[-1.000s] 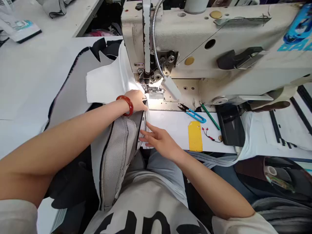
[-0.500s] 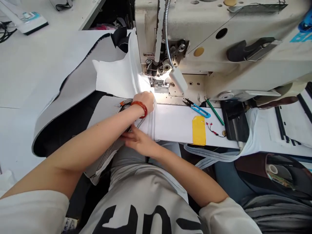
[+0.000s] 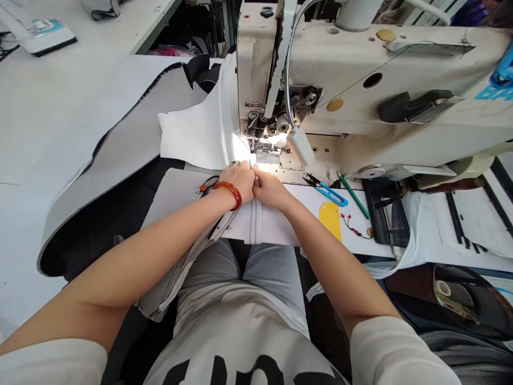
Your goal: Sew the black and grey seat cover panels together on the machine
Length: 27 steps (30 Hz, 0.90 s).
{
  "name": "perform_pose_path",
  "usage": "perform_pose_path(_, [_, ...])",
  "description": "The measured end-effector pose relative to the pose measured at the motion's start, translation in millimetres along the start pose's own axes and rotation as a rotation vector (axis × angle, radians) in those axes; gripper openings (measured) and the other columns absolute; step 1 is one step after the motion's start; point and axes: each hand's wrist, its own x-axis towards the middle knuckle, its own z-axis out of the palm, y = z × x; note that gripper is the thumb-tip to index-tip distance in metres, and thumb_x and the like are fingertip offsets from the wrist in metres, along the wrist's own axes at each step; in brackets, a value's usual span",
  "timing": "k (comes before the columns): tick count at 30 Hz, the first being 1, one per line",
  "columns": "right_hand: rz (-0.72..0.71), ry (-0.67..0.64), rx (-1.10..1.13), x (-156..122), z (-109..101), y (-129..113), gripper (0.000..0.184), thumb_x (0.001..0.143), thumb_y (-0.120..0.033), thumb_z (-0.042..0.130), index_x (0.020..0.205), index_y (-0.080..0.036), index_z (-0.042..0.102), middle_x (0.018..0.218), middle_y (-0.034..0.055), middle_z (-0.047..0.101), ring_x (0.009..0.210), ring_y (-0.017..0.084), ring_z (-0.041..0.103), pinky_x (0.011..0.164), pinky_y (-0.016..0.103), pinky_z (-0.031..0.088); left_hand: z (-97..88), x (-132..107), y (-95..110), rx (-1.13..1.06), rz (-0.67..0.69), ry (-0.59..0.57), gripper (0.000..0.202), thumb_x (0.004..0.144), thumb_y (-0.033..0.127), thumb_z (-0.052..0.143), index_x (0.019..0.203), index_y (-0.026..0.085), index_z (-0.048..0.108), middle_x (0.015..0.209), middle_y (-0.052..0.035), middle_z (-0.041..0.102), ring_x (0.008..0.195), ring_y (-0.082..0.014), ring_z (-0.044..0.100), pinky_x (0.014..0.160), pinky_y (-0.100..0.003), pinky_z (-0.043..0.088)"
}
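Observation:
My left hand (image 3: 237, 181), with a red bracelet on its wrist, is closed on the edge of the grey-white fabric (image 3: 172, 190), just in front of the sewing machine's lit needle area (image 3: 256, 147). Touching its fingertips, my right hand (image 3: 271, 190) pinches the same edge between thumb and curled fingers. Exactly which layers each hand grips is hidden. A pale striped tape (image 3: 252, 222) runs under both hands and hangs over the table's front edge. Beyond my left hand, a white panel (image 3: 194, 133) of the piece leads up to the presser foot.
Blue thread snips (image 3: 331, 195), a green pencil (image 3: 355, 198), a yellow card (image 3: 329, 219) and a beaded string (image 3: 355, 231) lie right of my hands. A black tray (image 3: 387, 214) stands beyond. The large black-and-grey piece (image 3: 96, 224) spreads over the left side.
My right hand has moved up from beneath the fabric near the table edge to meet my left hand by the needle. The view has shifted slightly.

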Motion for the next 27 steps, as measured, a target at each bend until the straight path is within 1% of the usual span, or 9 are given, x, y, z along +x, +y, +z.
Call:
perform_pose_path(10, [0.076,-0.014,-0.164,18,-21,-1,0.060,0.078,-0.020,0.052,0.139,-0.021,0.050,0.107,0.0100,0.071,0.099,0.031,0.064,0.075,0.037,0.049,0.6,35,-8,0.016,0.023,0.022,0.036,0.083,0.024,0.053,0.113,0.011,0.066,0.118,-0.0168,0.058,0.110,-0.0322,0.059,0.091,-0.040,0.050])
perform_pose_path(12, [0.095,0.037,-0.158,9,-23,-5,0.060,0.081,-0.021,0.050,0.141,-0.021,0.048,0.110,0.0110,0.071,0.101,0.032,0.064,0.077,0.038,0.050,-3.7,42,-10,0.051,0.053,0.020,0.036,0.083,0.026,0.054,0.112,0.010,0.067,0.119,-0.0174,0.058,0.111,-0.0330,0.058,0.092,-0.040,0.049])
perform_pose_path(14, [0.086,0.169,-0.107,-12,-20,-11,0.053,0.087,-0.021,0.046,0.140,-0.020,0.051,0.110,0.0113,0.071,0.102,0.031,0.064,0.081,0.040,0.051,-15.0,45,-15,0.099,0.106,-0.024,0.037,0.083,0.027,0.055,0.114,0.011,0.067,0.121,-0.0164,0.059,0.111,-0.0317,0.059,0.091,-0.039,0.049])
perform_pose_path(16, [0.048,0.275,0.042,-40,-12,-16,0.046,0.091,-0.021,0.041,0.135,-0.019,0.056,0.109,0.0106,0.071,0.102,0.028,0.065,0.089,0.042,0.051,-32.2,46,-25,0.161,0.170,-0.093,0.038,0.085,0.032,0.057,0.116,0.013,0.068,0.118,-0.0141,0.063,0.107,-0.0292,0.060,0.090,-0.037,0.048])
perform_pose_path(17, [0.027,0.272,0.164,-53,-6,-18,0.045,0.092,-0.022,0.041,0.134,-0.019,0.057,0.110,0.0103,0.071,0.102,0.026,0.066,0.093,0.042,0.050,-41.2,45,-33,0.186,0.191,-0.130,0.037,0.085,0.036,0.060,0.114,0.014,0.069,0.114,-0.0125,0.066,0.104,-0.0279,0.061,0.090,-0.036,0.047])
perform_pose_path(19, [0.011,0.157,0.481,-75,7,-21,0.050,0.092,-0.023,0.046,0.141,-0.018,0.051,0.125,0.0113,0.067,0.108,0.023,0.066,0.101,0.041,0.049,-55.4,40,-50,0.167,0.200,-0.175,0.036,0.080,0.040,0.068,0.107,0.016,0.072,0.106,-0.0095,0.071,0.098,-0.0251,0.062,0.091,-0.035,0.046])
perform_pose_path(21, [0.049,-0.022,0.831,-86,18,-23,0.067,0.089,-0.025,0.054,0.153,-0.019,0.033,0.145,0.0127,0.053,0.121,0.023,0.061,0.105,0.040,0.048,-60.7,33,-65,0.083,0.191,-0.182,0.033,0.078,0.031,0.070,0.108,0.018,0.072,0.111,-0.0060,0.072,0.100,-0.0211,0.062,0.093,-0.030,0.045])
perform_pose_path(24, [0.180,-0.179,1.219,-82,27,-32,0.091,0.083,-0.024,0.064,0.158,-0.023,0.013,0.160,0.0112,0.032,0.137,0.023,0.047,0.100,0.039,0.053,-55.6,24,-72,0.016,0.202,-0.129,0.045,0.082,0.004,0.048,0.120,0.018,0.067,0.130,-0.0015,0.066,0.114,-0.0150,0.058,0.099,-0.022,0.041])
perform_pose_path(27, [0.216,-0.164,1.383,-61,35,-50,0.094,0.076,-0.014,0.065,0.156,-0.026,0.017,0.153,0.0089,0.043,0.128,0.022,0.056,0.090,0.037,0.060,-51.9,24,-55,0.053,0.140,-0.007,0.050,0.077,-0.003,0.041,0.109,0.020,0.072,0.119,0.0014,0.071,0.108,-0.0137,0.060,0.095,-0.020,0.042])
